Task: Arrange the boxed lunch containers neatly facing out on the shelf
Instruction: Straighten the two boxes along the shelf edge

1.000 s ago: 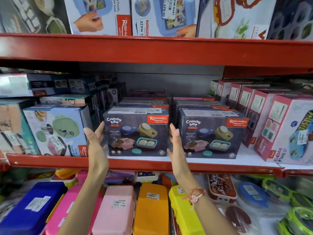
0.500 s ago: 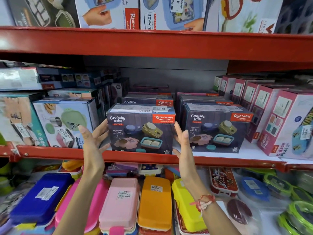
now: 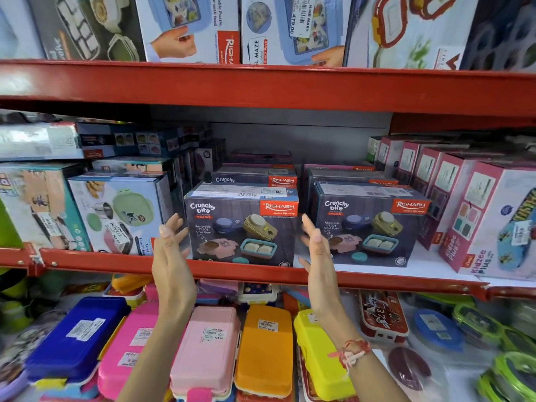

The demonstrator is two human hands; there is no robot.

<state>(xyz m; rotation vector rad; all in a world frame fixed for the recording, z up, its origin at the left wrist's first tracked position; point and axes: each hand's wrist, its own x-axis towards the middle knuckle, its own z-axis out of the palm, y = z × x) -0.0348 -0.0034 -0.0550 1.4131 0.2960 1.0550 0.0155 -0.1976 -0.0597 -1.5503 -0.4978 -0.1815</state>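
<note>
A dark grey cardboard lunch-set box (image 3: 242,227) stands at the front edge of the red metal shelf (image 3: 116,261), its printed face outward, reading "Crunchy bite", "RISHABH" and "Removable SS 304 Small Bowl". The left hand (image 3: 171,256) and right hand (image 3: 317,250) are raised flat at either side of it, fingers spread and straight, gripping nothing — whether either palm touches the box cannot be told. A second, matching dark grey box (image 3: 369,227) sits just to the right with a gap between, more of the same stacked behind both. To the left stands a pale box picturing a green lunch container (image 3: 121,216); to the right, a row of pink "Kidzee Plus" boxes (image 3: 490,224). Below lie loose plastic lunch boxes — blue (image 3: 77,340), pink (image 3: 207,349), orange (image 3: 265,346), yellow (image 3: 320,358) — with price stickers. A red thread band (image 3: 352,351) circles the right wrist.
</note>
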